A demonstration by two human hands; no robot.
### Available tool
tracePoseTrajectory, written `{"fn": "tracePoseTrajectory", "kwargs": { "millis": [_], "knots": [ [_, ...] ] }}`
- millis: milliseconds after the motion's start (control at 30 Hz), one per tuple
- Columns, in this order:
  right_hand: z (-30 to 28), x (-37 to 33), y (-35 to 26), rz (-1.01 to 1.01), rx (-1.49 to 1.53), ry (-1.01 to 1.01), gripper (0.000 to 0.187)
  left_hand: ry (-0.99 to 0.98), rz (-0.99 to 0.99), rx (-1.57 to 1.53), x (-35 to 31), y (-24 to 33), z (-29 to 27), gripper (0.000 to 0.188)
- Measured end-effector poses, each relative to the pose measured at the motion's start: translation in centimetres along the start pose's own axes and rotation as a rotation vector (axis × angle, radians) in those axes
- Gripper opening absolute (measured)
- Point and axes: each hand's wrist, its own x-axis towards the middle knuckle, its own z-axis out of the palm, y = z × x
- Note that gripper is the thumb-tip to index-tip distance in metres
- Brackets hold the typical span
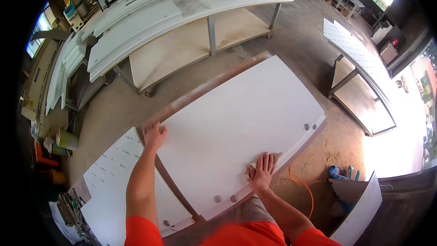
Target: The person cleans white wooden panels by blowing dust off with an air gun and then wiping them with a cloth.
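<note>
A large white panel with round holes near its corners lies flat in front of me on a brown-edged table. My left hand is at the panel's far left corner, its fingers bent over the edge. My right hand presses on a crumpled tan cloth near the panel's right edge. The cloth is mostly hidden under the palm and fingers. Left of the large panel lies a second white panel with printed film on part of it; my left forearm passes over it.
A long wheeled table stacked with white panels stands ahead. A smaller table with panels is at the right. An orange hose lies on the dusty floor, near an upright white board. Tools sit at the lower left.
</note>
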Motion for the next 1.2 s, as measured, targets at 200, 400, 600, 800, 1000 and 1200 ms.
{"fn": "tracePoseTrajectory", "kwargs": {
  "millis": [200, 400, 600, 800, 1000, 1200],
  "knots": [
    [-0.4, 1.6, -0.6, 0.021, -0.001, -0.040, 0.070, -0.153, -0.034, -0.240, 5.5, 0.8, -0.2, 0.068],
    [0.5, 3.4, -1.8, 0.045, 0.060, 0.034, 0.068, 0.018, -0.096, -0.080, 8.0, 2.3, -9.6, 0.081],
    [-1.9, 10.5, -1.2, 0.375, 0.638, 0.061, 0.038, 0.575, 0.210, -0.019, 1.5, 11.4, -29.5, 0.066],
    [-13.4, 15.6, 0.2, 0.524, 1.759, 0.422, 0.027, 0.798, 0.559, 0.081, -13.1, 20.2, -36.3, 0.060],
    [-23.4, 10.4, -0.6, 0.345, 1.916, 0.393, 0.028, 0.364, 0.816, 0.001, -27.9, 21.6, -32.1, 0.036],
    [-13.3, -4.6, 15.6, 0.779, 1.325, 0.261, 0.024, 0.257, 0.974, -0.041, -33.4, 21.8, -15.3, 0.039]
  ]
}}
